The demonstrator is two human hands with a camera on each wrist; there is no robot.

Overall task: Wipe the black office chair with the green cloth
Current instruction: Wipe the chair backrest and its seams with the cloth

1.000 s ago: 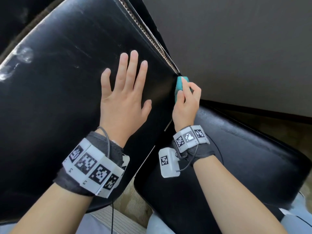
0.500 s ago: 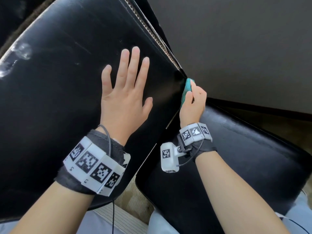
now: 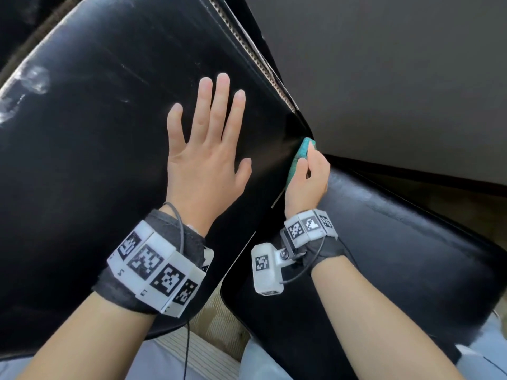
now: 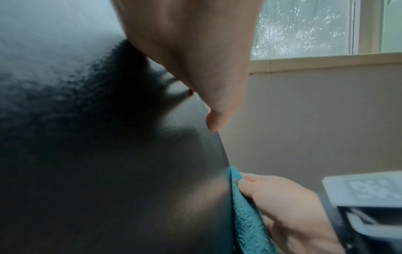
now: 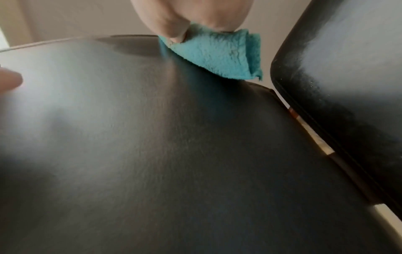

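The black office chair's backrest (image 3: 96, 149) fills the left of the head view, and its seat (image 3: 397, 256) lies lower right. My left hand (image 3: 208, 149) lies flat on the backrest with fingers spread and straight. My right hand (image 3: 307, 179) pinches the folded green cloth (image 3: 297, 160) against the backrest's right edge, just above the gap to the seat. The left wrist view shows the cloth (image 4: 245, 211) pressed along that edge (image 4: 226, 171) by the right hand (image 4: 282, 206). In the right wrist view the cloth (image 5: 217, 55) is held between thumb and fingers on the black surface (image 5: 174, 154).
A beige wall (image 3: 384, 78) with a dark baseboard stands behind the chair. A window (image 4: 304, 27) shows in the left wrist view. Striped floor covering (image 3: 203, 352) shows in the gap between backrest and seat. Worn pale scuffs (image 3: 30, 83) mark the backrest's upper left.
My right hand has slid the cloth down the backrest's right edge toward the seat. The left hand has stayed flat on the backrest.
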